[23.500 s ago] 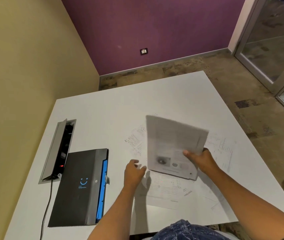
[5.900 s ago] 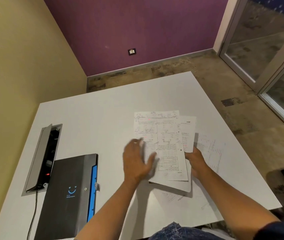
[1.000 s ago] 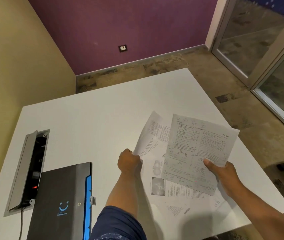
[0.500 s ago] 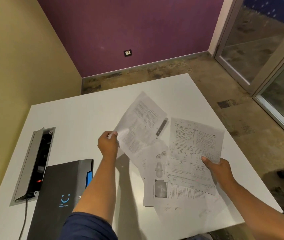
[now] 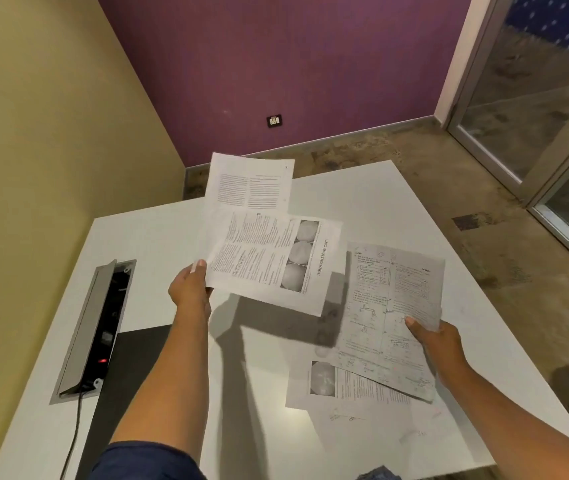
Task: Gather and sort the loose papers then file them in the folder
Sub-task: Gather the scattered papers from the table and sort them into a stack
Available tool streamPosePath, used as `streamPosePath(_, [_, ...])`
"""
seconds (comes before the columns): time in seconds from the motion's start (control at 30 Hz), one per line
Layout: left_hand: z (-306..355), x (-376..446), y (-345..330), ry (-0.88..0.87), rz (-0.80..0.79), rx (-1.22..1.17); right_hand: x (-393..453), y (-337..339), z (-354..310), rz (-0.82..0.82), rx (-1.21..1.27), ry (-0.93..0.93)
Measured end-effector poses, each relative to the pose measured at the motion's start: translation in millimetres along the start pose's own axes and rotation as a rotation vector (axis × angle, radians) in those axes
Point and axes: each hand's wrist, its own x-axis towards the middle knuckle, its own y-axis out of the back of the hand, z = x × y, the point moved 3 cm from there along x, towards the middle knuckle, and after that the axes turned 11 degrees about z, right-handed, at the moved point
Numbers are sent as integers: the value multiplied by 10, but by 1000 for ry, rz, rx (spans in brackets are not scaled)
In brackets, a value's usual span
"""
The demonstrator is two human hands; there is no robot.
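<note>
Left hand [image 5: 189, 289]: pinches two printed sheets [image 5: 265, 251] aloft | Right hand [image 5: 438, 344]: grips worksheet [image 5: 390, 306] | White table [image 5: 158, 237]: more papers [image 5: 352, 393], black folder [image 5: 134, 362] | Purple wall [image 5: 293, 64].

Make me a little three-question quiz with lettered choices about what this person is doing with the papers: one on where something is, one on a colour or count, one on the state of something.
1. Where is the open cable box set into the table?
A. to the left of the left arm
B. beside the right hand
C. at the far right corner

2. What colour is the far wall?
A. green
B. purple
C. white

3. What is the left hand doing?
A. lying flat on the table
B. pinching printed sheets held in the air
C. hanging idle

Answers: 1 A, it lies near the yellow wall side. 2 B, purple behind the table. 3 B, the sheets cast a shadow below; the right hand holds another sheet.
</note>
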Motion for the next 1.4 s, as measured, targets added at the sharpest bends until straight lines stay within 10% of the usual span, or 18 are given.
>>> streamPosePath(0.43, [-412, -525, -288, -231, -363, 471, -201, -623, -162, -261, 32, -231])
streamPosePath(0.6, [-519, -650, -296, -27, -433, 360, -370, -652, -250, -436, 1, -222])
streamPosePath(0.83, [-675, -874, -267, 210, -496, 174, -469, -714, -287, -399, 84, -227])
streamPosePath(1.07, [-984, -1274, -158, 195, -938, 292, -373, -742, -279, -305, 79, -164])
streamPosePath(1.4, [-922, -1151, -40, 158, -932, 258, -192, -636, -538, -276, 359, -130])
